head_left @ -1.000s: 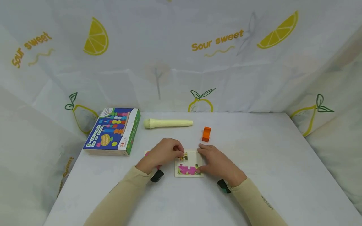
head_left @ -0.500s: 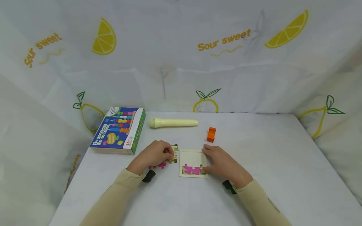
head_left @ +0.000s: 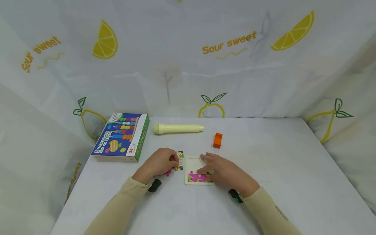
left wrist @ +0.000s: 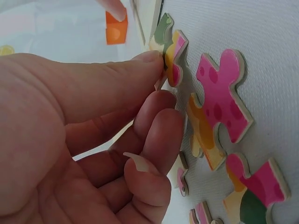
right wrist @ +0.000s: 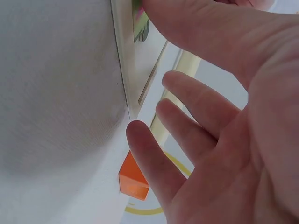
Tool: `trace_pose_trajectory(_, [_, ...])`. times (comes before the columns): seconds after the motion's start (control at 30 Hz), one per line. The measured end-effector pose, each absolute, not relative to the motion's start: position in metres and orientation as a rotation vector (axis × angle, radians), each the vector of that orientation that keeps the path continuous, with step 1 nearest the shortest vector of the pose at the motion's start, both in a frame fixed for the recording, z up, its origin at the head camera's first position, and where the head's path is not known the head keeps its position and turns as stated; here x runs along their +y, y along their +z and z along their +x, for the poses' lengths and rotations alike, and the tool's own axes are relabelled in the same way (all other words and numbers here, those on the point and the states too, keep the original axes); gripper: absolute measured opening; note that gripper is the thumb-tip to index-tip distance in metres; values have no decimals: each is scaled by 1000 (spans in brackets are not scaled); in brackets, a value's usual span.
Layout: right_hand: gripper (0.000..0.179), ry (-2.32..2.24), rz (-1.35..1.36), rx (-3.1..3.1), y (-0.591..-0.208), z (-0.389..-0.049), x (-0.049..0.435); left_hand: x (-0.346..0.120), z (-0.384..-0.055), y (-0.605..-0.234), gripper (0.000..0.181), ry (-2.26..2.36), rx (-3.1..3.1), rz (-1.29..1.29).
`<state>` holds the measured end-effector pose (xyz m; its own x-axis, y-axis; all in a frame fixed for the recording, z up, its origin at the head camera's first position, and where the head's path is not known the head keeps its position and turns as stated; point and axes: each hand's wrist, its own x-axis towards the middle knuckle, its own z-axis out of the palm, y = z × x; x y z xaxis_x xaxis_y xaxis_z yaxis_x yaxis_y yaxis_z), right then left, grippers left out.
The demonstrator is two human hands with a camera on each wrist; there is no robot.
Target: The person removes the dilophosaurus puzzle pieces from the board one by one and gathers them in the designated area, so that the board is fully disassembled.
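Observation:
My left hand (head_left: 160, 164) pinches a puzzle piece (left wrist: 176, 58) in green, yellow and pink between thumb and fingertips, low over the table left of the puzzle tray. More loose pieces lie under and beside that hand, among them a pink spotted piece (left wrist: 222, 95) and a pink and green one (left wrist: 257, 191). The square cream puzzle tray (head_left: 192, 159) holds joined pink pieces (head_left: 197, 177) along its near side. My right hand (head_left: 224, 171) reaches over the tray's right side with fingers spread, thumb close to the joined pieces and nothing in its grasp.
At the back left lies a blue game box (head_left: 120, 135). A pale yellow toy microphone (head_left: 178, 128) lies behind the hands, and an orange block (head_left: 217, 140) sits beyond the tray. A white printed cloth (head_left: 182, 81) hangs behind the table.
My left hand has moved left from over the tray to the loose pieces, and the piece at the tray's upper left has gone from there. My right fingers have shifted inward over the tray.

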<state>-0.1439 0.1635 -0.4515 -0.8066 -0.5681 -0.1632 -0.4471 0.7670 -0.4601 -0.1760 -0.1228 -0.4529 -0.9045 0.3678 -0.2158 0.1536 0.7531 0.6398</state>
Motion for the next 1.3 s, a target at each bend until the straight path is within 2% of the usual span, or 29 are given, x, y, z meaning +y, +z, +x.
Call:
trace_pose_trajectory(0.3, [27, -556, -904, 2686, -452, -142, 165, -118, -173, -454, 5, 921, 2633, 421])
trace_pose_trajectory(0.63, [28, -597, -933, 2683, -452, -143, 167, -95, -157, -456, 6, 901, 2600, 716])
trace_pose_trajectory(1.3, [29, -615, -939, 2668, -451, -142, 170, -85, -149, -457, 19, 838, 2605, 696])
